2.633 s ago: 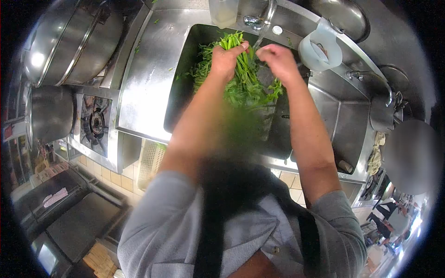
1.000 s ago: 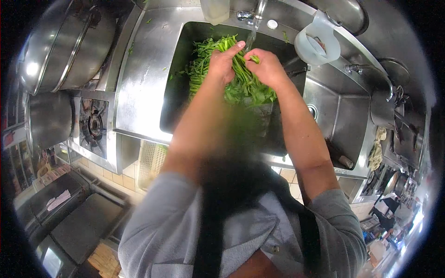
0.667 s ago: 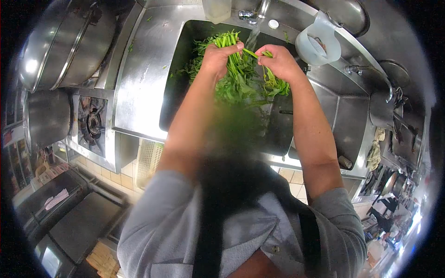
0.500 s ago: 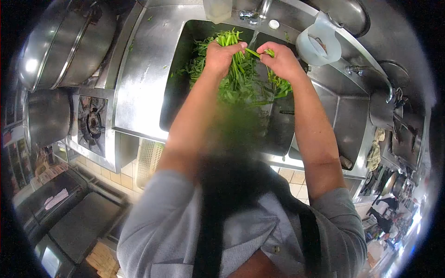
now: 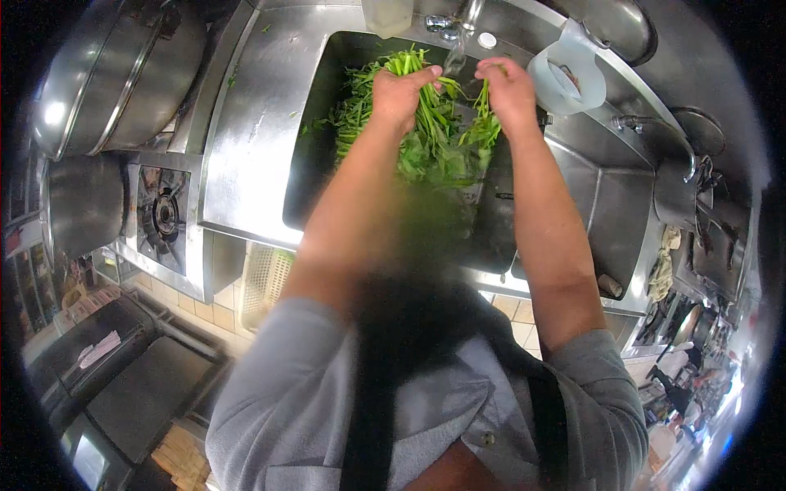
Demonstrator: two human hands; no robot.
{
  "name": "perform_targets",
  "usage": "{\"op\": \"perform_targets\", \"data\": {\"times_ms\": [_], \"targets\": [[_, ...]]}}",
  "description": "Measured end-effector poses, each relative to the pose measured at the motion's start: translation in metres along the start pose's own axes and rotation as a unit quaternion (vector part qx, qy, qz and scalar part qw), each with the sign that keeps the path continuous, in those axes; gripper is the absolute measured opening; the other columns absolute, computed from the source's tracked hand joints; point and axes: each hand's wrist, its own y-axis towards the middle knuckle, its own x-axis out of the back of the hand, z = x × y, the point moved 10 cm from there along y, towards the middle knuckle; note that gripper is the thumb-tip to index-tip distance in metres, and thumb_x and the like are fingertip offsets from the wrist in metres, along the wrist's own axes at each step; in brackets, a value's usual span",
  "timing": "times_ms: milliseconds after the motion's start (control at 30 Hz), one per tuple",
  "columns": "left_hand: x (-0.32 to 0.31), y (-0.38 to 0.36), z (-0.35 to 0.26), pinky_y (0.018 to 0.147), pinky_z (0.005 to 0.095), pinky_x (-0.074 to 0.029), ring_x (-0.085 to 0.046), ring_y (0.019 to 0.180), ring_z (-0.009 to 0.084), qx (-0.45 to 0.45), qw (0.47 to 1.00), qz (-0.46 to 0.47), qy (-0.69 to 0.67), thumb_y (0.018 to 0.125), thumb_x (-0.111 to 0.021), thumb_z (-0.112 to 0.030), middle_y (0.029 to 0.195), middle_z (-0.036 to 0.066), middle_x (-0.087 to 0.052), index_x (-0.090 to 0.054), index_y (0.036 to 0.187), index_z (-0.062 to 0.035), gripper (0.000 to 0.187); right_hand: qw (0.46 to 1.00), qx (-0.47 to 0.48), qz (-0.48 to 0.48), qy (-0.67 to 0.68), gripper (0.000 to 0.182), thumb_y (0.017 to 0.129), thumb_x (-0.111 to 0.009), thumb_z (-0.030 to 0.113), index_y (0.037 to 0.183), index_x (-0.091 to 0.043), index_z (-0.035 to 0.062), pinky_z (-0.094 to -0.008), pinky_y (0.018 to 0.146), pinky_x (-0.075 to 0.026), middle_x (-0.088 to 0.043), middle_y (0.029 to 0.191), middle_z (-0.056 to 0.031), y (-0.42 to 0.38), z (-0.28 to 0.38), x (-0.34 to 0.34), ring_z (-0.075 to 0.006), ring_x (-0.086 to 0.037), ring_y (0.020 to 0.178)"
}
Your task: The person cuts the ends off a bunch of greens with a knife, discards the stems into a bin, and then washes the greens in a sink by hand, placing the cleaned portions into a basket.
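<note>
Greens (image 5: 426, 135), limp, wet and light, hang over the sink (image 5: 319, 123) near its back edge, my left hand (image 5: 399, 94) clenched round the firmer stems, my right hand (image 5: 509, 90) pinching a few stalks.

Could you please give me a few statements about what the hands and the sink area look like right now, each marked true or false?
1. The left hand grips a bunch of leafy green stems over the sink. True.
2. The right hand is empty and rests on the counter. False: it holds a smaller bundle of greens, raised above the sink.
3. Water runs from the tap between the two hands. True.
4. A translucent plastic jug stands to the left of the sink, by the burner. False: it stands to the right of the tap.
5. A gas burner lies left of the sink. True.
</note>
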Motion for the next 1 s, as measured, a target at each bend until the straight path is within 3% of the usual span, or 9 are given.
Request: {"op": "perform_targets", "data": {"times_ms": [67,100,133,200,267,300,433,700,1000], "targets": [[0.002,0.005,0.007,0.08,0.0362,-0.047,-0.061,0.065,0.0191,0.006,0.995,0.028,-0.091,0.074,-0.078,-0.003,0.071,0.011,-0.066,-0.063,0.086,0.007,0.022,0.964,-0.182,0.014,0.193,0.023,0.088,-0.059,0.023,0.099,-0.066,0.0042,-0.0321,0.063,-0.049,-0.067,0.077,-0.0091,-0.003,-0.019,0.008,-0.0158,-0.061,0.066],[0.005,0.006,0.014,0.087,0.0393,-0.047,-0.064,0.082,0.0231,0.04,0.997,0.037,-0.061,0.074,-0.082,-0.014,0.09,0.02,-0.066,-0.054,0.108,0.0151,0.053,0.962,-0.171,0.021,0.213,0.026,0.089,-0.058,0.025,0.102,-0.064,0.0024,-0.0297,0.06,-0.048,-0.065,0.075,-0.0075,-0.003,-0.017,0.008,-0.0116,-0.058,0.064],[0.005,0.008,0.018,0.087,0.0393,-0.047,-0.064,0.082,0.0231,0.041,0.997,0.038,-0.061,0.074,-0.082,-0.014,0.09,0.02,-0.066,-0.054,0.108,0.0151,0.053,0.962,-0.171,0.02,0.212,0.026,0.089,-0.058,0.025,0.102,-0.064,0.0024,-0.0297,0.06,-0.048,-0.065,0.075,-0.0075,-0.005,-0.012,0.008,-0.0116,-0.058,0.064],[0.017,0.013,0.034,0.091,0.0436,-0.047,-0.059,0.105,0.0301,0.084,0.995,-0.024,-0.042,0.073,-0.085,-0.026,0.115,0.03,-0.057,-0.035,0.126,0.0197,0.086,0.959,-0.206,0.067,0.185,0.03,0.09,-0.06,0.028,0.103,-0.063,0.0015,-0.0295,0.06,-0.048,-0.064,0.076,-0.0091,-0.016,-0.008,-0.008,-0.0115,-0.059,0.065],[0.009,0.011,0.036,0.092,0.0449,-0.047,-0.054,0.112,0.0331,0.1,0.994,0.004,-0.05,0.072,-0.086,-0.029,0.122,0.032,-0.05,-0.03,0.128,0.0204,0.094,0.991,-0.089,0.097,-0.026,0.043,0.085,-0.068,0.04,0.107,-0.064,0.0024,-0.0391,0.081,-0.05,-0.068,0.094,-0.0191,-0.013,0.013,-0.016,-0.029,-0.066,0.09],[0.003,0.009,0.038,0.092,0.0462,-0.046,-0.049,0.119,0.0361,0.115,0.991,0.03,-0.058,0.07,-0.087,-0.032,0.13,0.035,-0.043,-0.025,0.131,0.021,0.101,0.99,-0.078,0.117,-0.024,0.043,0.085,-0.068,0.042,0.105,-0.065,0.0041,-0.0405,0.085,-0.049,-0.068,0.097,-0.0201,-0.015,0.016,-0.024,-0.0328,-0.065,0.094],[0.001,-0.017,0.01,0.089,0.0455,-0.048,-0.054,0.114,0.0325,0.115,0.993,-0.02,0.001,0.073,-0.085,-0.031,0.125,0.032,-0.05,-0.031,0.128,0.0206,0.093,0.978,-0.045,0.2,-0.045,0.038,0.084,-0.069,0.04,0.102,-0.068,0.0071,-0.041,0.087,-0.048,-0.068,0.099,-0.0207,-0.022,0.021,-0.044,-0.036,-0.064,0.096],[-0.015,-0.004,0.024,0.071,0.0449,-0.058,-0.068,0.084,0.0282,0.104,0.975,0.1,-0.168,0.085,-0.074,-0.017,0.102,0.02,-0.064,-0.052,0.11,0.0135,0.045,0.976,-0.057,0.209,-0.035,0.032,0.084,-0.068,0.033,0.1,-0.068,0.0057,-0.0394,0.086,-0.048,-0.068,0.098,-0.0186,-0.018,0.018,-0.04,-0.033,-0.065,0.093],[-0.026,-0.01,0.021,0.07,0.0491,-0.06,-0.068,0.084,0.0296,0.123,0.96,0.16,-0.192,0.087,-0.07,-0.013,0.102,0.019,-0.064,-0.056,0.111,0.0112,0.037,0.973,-0.104,0.207,0.024,0.037,0.084,-0.069,0.035,0.105,-0.068,0.0046,-0.0362,0.086,-0.048,-0.069,0.101,-0.0138,-0.007,0.0,-0.031,-0.0253,-0.065,0.095]]}}
